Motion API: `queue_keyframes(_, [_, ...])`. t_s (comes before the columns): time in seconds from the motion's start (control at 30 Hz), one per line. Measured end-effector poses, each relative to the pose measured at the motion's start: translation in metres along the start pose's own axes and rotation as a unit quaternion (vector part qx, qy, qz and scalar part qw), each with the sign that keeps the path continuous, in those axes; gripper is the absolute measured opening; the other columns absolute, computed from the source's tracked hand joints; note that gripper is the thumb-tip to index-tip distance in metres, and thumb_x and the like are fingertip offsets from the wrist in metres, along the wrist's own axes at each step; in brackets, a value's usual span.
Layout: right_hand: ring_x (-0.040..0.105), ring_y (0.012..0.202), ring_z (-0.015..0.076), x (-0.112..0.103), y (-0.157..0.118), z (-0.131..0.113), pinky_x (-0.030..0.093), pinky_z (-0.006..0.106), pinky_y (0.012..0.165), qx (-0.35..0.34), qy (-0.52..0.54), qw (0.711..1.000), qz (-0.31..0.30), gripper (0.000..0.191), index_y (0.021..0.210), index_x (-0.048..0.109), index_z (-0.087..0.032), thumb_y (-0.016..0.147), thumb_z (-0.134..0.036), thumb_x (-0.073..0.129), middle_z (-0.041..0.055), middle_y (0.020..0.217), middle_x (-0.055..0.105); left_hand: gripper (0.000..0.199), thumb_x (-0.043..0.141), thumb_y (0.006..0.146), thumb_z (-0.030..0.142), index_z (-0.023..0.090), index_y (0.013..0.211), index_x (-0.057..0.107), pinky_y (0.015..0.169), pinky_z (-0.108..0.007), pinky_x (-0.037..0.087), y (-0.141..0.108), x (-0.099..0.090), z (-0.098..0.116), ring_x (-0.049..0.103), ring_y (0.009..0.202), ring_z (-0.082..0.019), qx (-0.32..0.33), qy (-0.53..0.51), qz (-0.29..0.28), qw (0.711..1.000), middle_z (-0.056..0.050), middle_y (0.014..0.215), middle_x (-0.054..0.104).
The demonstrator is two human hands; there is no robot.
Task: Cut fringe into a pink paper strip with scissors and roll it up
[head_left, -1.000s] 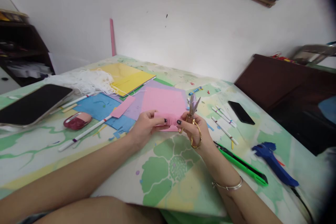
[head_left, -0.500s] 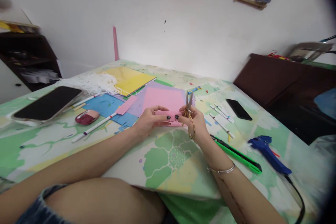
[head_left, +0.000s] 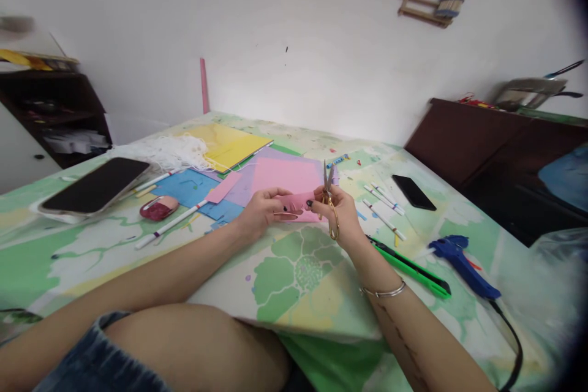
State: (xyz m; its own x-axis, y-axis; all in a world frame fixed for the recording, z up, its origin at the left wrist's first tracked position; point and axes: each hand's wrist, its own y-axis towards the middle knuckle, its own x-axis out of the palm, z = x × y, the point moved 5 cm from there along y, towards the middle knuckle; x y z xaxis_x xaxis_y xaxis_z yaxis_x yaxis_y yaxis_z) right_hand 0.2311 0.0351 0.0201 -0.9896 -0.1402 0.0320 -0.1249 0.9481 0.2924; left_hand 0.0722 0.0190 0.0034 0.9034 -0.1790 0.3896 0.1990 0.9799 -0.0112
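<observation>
A small strip of pink paper (head_left: pixel 298 201) is held up between my two hands over the near edge of a larger pink sheet (head_left: pixel 287 174). My left hand (head_left: pixel 263 213) pinches its left end between thumb and fingers. At the right end, my right hand (head_left: pixel 342 208) grips the strip with thumb and forefinger. Gold-handled scissors (head_left: pixel 333 220) hang in that same hand, their blades pointing up and slightly parted. The pink sheet lies over a purple sheet (head_left: pixel 243 187).
Blue paper (head_left: pixel 184 187), a yellow pad (head_left: pixel 234 144), white yarn (head_left: pixel 165 150) and a phone (head_left: pixel 96 184) lie left. Rightward are white sticks (head_left: pixel 383 218), a green cutter (head_left: pixel 413 269), a black phone (head_left: pixel 413 192) and a blue glue gun (head_left: pixel 466 266) with its cord.
The pink strip now shows more of its face between my hands, and my left fingers have shifted on it. My view has turned slightly. The scissors stay in my right hand.
</observation>
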Motion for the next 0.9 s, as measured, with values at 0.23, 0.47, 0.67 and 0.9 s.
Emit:
queue_keyframes(0.23, [0.053, 0.052, 0.0126, 0.002, -0.001, -0.003, 0.040, 0.026, 0.050, 0.007, -0.008, 1.000, 0.000, 0.023, 0.075, 0.057, -0.018, 0.057, -0.020, 0.071, -0.0028, 0.058, 0.058, 0.025, 0.077, 0.061, 0.023, 0.012, 0.080, 0.064, 0.071, -0.033, 0.053, 0.001, -0.005, 0.004, 0.066, 0.067, -0.016, 0.025, -0.004, 0.039, 0.999, -0.004, 0.071, 0.069])
queue_keyframes(0.47, [0.053, 0.052, 0.0125, 0.004, -0.003, -0.007, 0.039, 0.026, 0.051, 0.012, -0.004, 1.000, -0.006, 0.019, 0.073, 0.058, -0.018, 0.058, -0.018, 0.069, -0.0030, 0.057, 0.058, 0.036, 0.083, 0.052, 0.016, 0.012, 0.082, 0.064, 0.069, -0.027, 0.053, 0.005, -0.012, 0.002, 0.065, 0.064, -0.013, 0.044, 0.018, 0.046, 0.998, -0.003, 0.069, 0.069])
queue_keyframes(0.67, [0.055, 0.052, 0.0133, 0.001, -0.002, -0.002, 0.038, 0.025, 0.048, 0.023, 0.003, 1.000, -0.005, 0.023, 0.077, 0.058, -0.017, 0.059, -0.019, 0.072, -0.0016, 0.058, 0.061, 0.038, 0.082, 0.049, 0.010, 0.012, 0.083, 0.064, 0.069, -0.027, 0.053, 0.004, -0.010, 0.003, 0.065, 0.068, -0.014, 0.052, 0.043, 0.037, 0.997, -0.004, 0.071, 0.070])
queue_keyframes(0.9, [0.057, 0.052, 0.0138, 0.001, -0.002, -0.001, 0.039, 0.024, 0.047, 0.030, 0.020, 0.999, -0.018, 0.027, 0.078, 0.058, -0.016, 0.060, -0.025, 0.076, -0.0004, 0.059, 0.063, 0.038, 0.083, 0.051, 0.014, 0.014, 0.084, 0.065, 0.066, -0.025, 0.051, 0.005, -0.012, 0.005, 0.065, 0.067, -0.013, 0.048, 0.076, 0.039, 0.995, -0.003, 0.072, 0.070])
